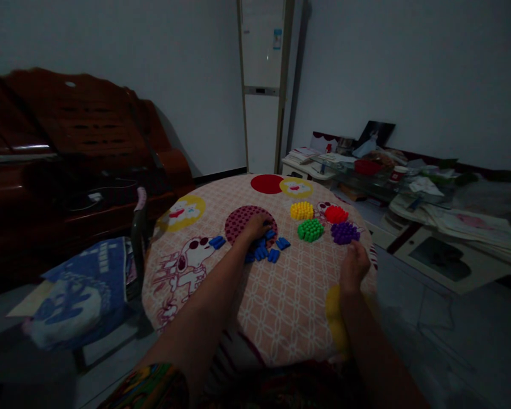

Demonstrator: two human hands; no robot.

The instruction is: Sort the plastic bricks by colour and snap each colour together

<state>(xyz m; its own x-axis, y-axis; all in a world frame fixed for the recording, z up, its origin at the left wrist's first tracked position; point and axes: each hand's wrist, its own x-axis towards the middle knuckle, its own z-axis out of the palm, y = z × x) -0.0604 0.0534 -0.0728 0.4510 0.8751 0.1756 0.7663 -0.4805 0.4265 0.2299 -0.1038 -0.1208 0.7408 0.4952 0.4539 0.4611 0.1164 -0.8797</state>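
Note:
Beside the loose pile of small blue plastic pieces (260, 250) is my left hand (259, 225), its fingers bent together at an upper blue piece (270, 233). My right hand (355, 266) is closed near the table's right side, its fingertips close to the cluster of purple pieces (344, 233). Whatever its fingers hold is hidden. Clusters of green (310, 230), yellow (302, 211) and red pieces (336, 215) stand behind and to the left of the purple one. Some blue pieces (217, 242) lie apart, left of my left forearm.
Everything lies on a round table with a patterned cloth (276, 307). A chair with a blue printed cloth (89, 289) stands at the left, before a wooden sofa (80, 125). A glass-topped cabinet (349, 170) with papers and clutter is at the right.

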